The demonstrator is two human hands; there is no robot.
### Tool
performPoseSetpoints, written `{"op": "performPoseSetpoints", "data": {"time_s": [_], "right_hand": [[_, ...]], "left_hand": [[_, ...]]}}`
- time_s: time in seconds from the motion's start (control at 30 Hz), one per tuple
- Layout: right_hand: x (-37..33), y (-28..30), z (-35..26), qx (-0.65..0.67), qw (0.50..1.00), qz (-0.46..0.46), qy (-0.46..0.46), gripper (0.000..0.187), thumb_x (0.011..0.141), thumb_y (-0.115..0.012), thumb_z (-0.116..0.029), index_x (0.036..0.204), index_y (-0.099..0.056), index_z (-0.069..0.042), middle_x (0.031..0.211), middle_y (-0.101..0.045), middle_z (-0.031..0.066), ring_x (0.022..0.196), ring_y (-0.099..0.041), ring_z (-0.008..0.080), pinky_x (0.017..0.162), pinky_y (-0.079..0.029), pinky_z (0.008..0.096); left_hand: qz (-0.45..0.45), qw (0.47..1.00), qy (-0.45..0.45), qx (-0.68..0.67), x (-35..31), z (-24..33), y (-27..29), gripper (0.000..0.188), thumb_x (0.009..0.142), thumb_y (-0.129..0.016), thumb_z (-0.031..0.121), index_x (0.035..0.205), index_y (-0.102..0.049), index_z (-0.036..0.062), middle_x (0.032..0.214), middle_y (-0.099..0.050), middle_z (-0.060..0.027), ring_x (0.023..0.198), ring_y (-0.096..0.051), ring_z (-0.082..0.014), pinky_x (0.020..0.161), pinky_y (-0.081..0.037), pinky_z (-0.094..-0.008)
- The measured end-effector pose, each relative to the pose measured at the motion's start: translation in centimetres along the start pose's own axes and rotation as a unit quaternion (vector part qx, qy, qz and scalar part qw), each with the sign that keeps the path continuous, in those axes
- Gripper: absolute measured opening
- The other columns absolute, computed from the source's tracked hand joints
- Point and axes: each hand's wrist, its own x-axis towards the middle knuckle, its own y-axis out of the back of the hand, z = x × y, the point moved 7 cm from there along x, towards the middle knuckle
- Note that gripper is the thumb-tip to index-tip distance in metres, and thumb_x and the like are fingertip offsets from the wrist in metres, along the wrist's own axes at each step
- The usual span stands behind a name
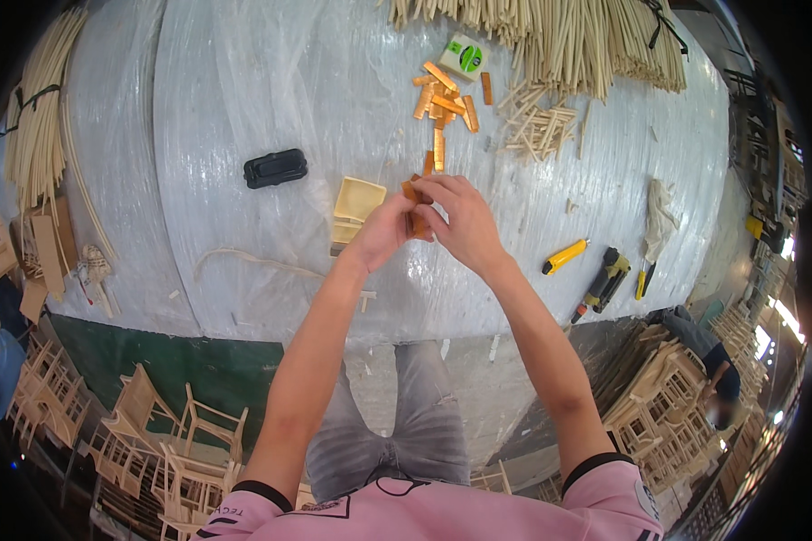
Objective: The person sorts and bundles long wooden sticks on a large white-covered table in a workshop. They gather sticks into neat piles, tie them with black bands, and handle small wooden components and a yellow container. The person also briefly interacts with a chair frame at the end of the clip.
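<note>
Both my hands meet above the plastic-covered table, fingers closed round copper-coloured staple strips (418, 221). My left hand (384, 233) grips them from the left side. My right hand (465, 224) pinches at their top and right edge, its fingertips close to the left ones. Fingers partly hide the strips, so how many are held I cannot tell. Just beyond, a short row of staple strips (439, 150) leads to a loose pile of more strips (447, 101). Beside my left hand lies an open cream-coloured box (363, 198).
Left of the cream box is a black plastic tray (275, 169). A white and green box (464, 58) stands behind the pile. Bundled rattan-like sticks (550, 41) and short sticks (539, 124) lie far right. A yellow cutter (565, 257) and a power tool (603, 284) rest near the right edge.
</note>
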Motion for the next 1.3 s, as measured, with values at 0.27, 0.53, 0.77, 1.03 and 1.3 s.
{"op": "performPoseSetpoints", "data": {"time_s": [0.27,0.53,0.77,1.03,1.3], "right_hand": [[0.0,0.5,0.3,0.029,0.999,0.001,-0.028,0.031,0.094,-0.069,-0.013,0.124,-0.070,-0.008,0.122,-0.071,0.0084,0.110,-0.066,0.0329,0.093,-0.054,0.0448],[-1.0,-0.9,0.2,-0.070,0.995,-0.064,0.031,0.048,0.088,-0.074,-0.015,0.135,-0.064,-0.010,0.131,-0.068,0.0070,0.120,-0.063,0.0303,0.093,-0.053,0.0436],[-2.2,-1.8,-2.0,-0.125,0.985,-0.096,0.063,0.082,0.075,-0.085,-0.012,0.150,-0.050,-0.012,0.146,-0.058,0.0071,0.138,-0.051,0.0308,0.110,-0.045,0.0461],[-2.6,-1.5,-2.0,-0.134,0.985,-0.075,0.075,0.073,0.074,-0.084,-0.010,0.141,-0.056,-0.014,0.138,-0.061,0.0040,0.133,-0.055,0.0269,0.103,-0.047,0.0443],[-2.4,0.6,-1.6,-0.028,0.997,-0.056,0.037,0.074,0.075,-0.084,-0.012,0.143,-0.056,-0.016,0.135,-0.064,0.0031,0.132,-0.055,0.0290,0.103,-0.047,0.0465]], "left_hand": [[0.028,0.986,0.016,0.162,-0.2,-0.6,0.9,0.025,0.103,-0.045,0.014,0.123,-0.059,0.0078,0.099,-0.064,-0.0026,0.085,-0.061,-0.0155,0.083,-0.051,-0.0342],[0.086,0.988,0.052,0.121,-1.2,-0.5,0.4,0.034,0.103,-0.043,0.010,0.135,-0.054,0.0033,0.104,-0.064,-0.0047,0.092,-0.065,-0.0152,0.088,-0.056,-0.0356],[0.041,0.998,0.016,0.038,-1.3,-0.8,0.2,0.046,0.103,-0.041,0.005,0.149,-0.046,0.0038,0.136,-0.059,-0.0098,0.122,-0.062,-0.0205,0.105,-0.053,-0.0377],[0.003,0.999,0.003,0.043,-1.4,-0.7,-0.1,0.053,0.101,-0.039,0.001,0.154,-0.041,0.0021,0.145,-0.055,-0.0124,0.129,-0.060,-0.0236,0.110,-0.050,-0.0417],[-0.052,0.998,0.027,-0.039,-1.4,0.0,-0.3,0.063,0.092,-0.042,0.003,0.155,-0.041,0.0011,0.142,-0.058,-0.0138,0.127,-0.061,-0.0274,0.109,-0.049,-0.0426]]}}
